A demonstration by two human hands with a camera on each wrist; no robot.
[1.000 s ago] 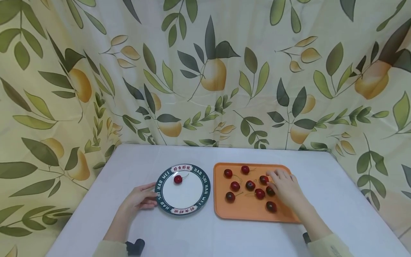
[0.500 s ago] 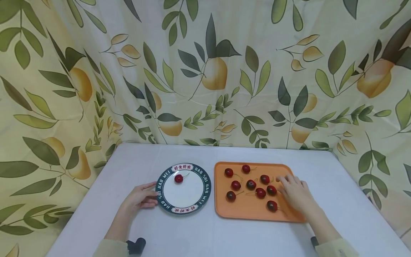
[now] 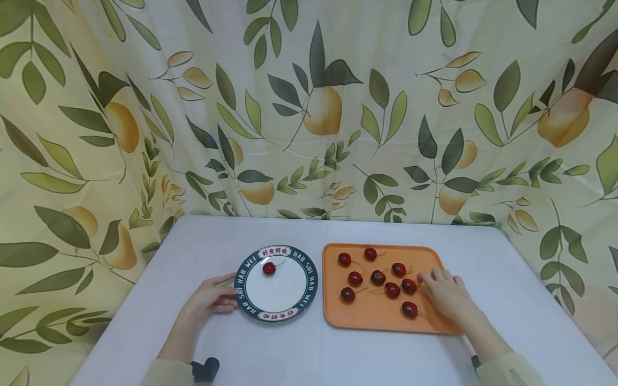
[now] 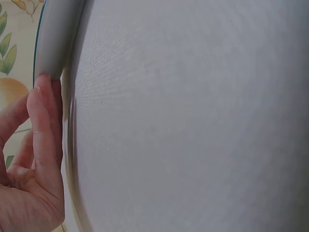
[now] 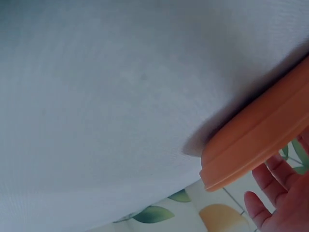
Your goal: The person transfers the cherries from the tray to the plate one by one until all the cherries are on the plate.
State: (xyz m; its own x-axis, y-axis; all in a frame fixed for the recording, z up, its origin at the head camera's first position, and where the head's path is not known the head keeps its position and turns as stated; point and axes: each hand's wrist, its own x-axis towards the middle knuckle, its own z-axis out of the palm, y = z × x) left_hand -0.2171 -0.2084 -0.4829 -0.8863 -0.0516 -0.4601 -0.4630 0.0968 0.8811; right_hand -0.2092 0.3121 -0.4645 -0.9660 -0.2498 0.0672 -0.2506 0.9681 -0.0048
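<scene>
In the head view my left hand (image 3: 211, 298) touches the left rim of a round plate (image 3: 275, 295) with a dark green lettered border. Its fingertips meet the plate's edge (image 4: 57, 38) in the left wrist view, fingers fairly straight. One cherry (image 3: 269, 268) with a stem lies on the plate. My right hand (image 3: 446, 295) is over the right part of an orange tray (image 3: 354, 316). Its fingertips are right beside a dark red cherry (image 3: 409, 286), at the stem side. Whether they pinch that stem is too small to tell. The tray's side hides some fingers in the right wrist view.
Several more cherries lie spread over the tray, among them one cherry (image 3: 409, 310) near its front edge and one cherry (image 3: 370, 254) at the back. A white cloth covers the table (image 3: 270, 354). Behind it hangs a fruit-and-leaf patterned curtain (image 3: 309, 161).
My right hand has drawn back to the right from the upper cherry and come to the cherry below it. Its fingertips have moved closer together. The left hand stays at the plate.
</scene>
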